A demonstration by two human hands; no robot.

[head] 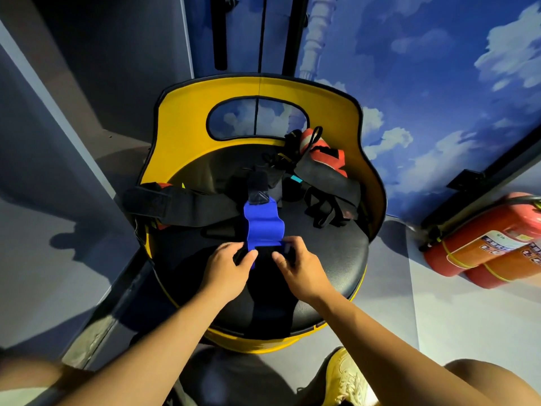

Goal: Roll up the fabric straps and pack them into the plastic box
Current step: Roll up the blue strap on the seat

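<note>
On the black round seat (336, 259) of a yellow chair (187, 124): a blue strap (263, 227), lying flat from the front part of the seat toward the middle, with a black patch (258, 190) at its far end. Near end of the blue strap already turned into a small black roll, held between both hands. Left hand (227, 271) at the left side of the roll, fingers curled, thumb (251, 254) pressing on the blue edge. Right hand (301, 268) at the right side of the roll, fingers curled around it, thumb (278, 257) pointing toward the left thumb; both thumbs close together but apart. Behind the blue strap, across the left side of the seat: a wide black strap (175, 205), one end hanging over the seat edge. At the back right of the seat, against the yellow backrest: a heap of other straps, black with a red-orange strap (325, 155) on top, and black loops (322, 213) just beside. No plastic box to see anywhere in the view. On the floor to the right, well apart from the chair: two red fire extinguishers (491, 244), lying side by side. Behind the chair: a wall with painted blue sky and white clouds (439, 83). At the bottom edge, near the right forearm: a yellow shoe (345, 379).
</note>
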